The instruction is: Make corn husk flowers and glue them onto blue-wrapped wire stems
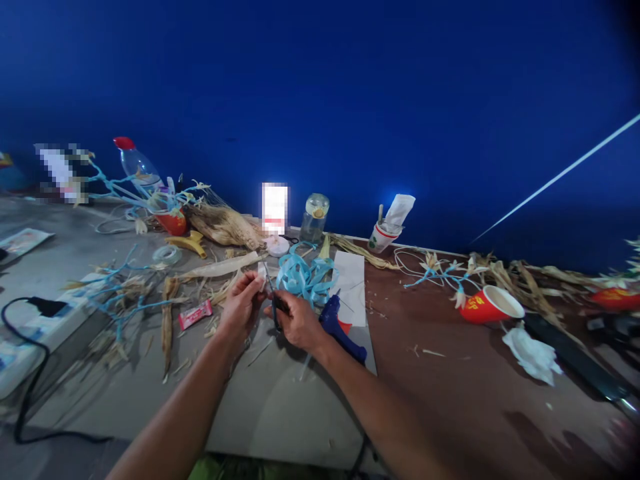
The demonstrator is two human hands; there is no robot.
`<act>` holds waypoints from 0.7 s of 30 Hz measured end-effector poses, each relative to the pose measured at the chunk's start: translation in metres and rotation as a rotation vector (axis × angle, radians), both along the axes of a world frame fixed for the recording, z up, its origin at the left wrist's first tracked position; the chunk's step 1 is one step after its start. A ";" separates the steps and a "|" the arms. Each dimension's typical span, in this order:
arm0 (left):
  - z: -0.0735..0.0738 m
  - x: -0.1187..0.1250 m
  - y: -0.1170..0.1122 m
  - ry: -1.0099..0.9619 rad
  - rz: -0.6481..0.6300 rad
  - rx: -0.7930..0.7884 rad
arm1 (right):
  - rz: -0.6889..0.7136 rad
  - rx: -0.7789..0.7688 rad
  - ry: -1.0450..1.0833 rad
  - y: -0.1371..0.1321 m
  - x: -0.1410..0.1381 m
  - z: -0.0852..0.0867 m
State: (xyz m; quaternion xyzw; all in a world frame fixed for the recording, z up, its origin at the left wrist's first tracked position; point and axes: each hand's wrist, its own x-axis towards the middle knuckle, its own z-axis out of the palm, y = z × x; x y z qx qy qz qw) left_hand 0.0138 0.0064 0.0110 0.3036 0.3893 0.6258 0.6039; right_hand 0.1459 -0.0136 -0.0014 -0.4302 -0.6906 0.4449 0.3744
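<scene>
My left hand [243,297] is closed, its thumb and fingers pinching a small pale piece [262,269] that looks like dried husk. In my right hand [299,319] is a pair of dark-handled scissors [278,308], blades pointing up and away beside the pale piece. Whether the blades touch it I cannot tell. A loose heap of light-blue ribbon [305,275] lies just beyond my right hand. Close to my right wrist rests a blue glue gun [341,328], partly over a white sheet [353,280].
Dried husks [225,227], a tape roll [167,255] and a pink wrapper [195,315] lie left. A glass jar [315,219] stands at the back. Rightward are a tipped red paper cup [493,305], crumpled tissue [532,353] and blue-stemmed flowers [443,272]. A power strip [45,333] sits far left.
</scene>
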 end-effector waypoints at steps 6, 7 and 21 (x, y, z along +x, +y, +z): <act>-0.007 -0.004 0.003 -0.054 -0.024 0.042 | 0.000 -0.022 -0.019 0.001 0.003 0.002; -0.008 -0.004 0.003 -0.055 -0.025 0.038 | -0.019 -0.038 0.015 0.002 0.003 0.001; -0.010 -0.002 0.000 0.177 -0.198 -0.063 | -0.317 -0.103 0.581 0.019 0.011 0.017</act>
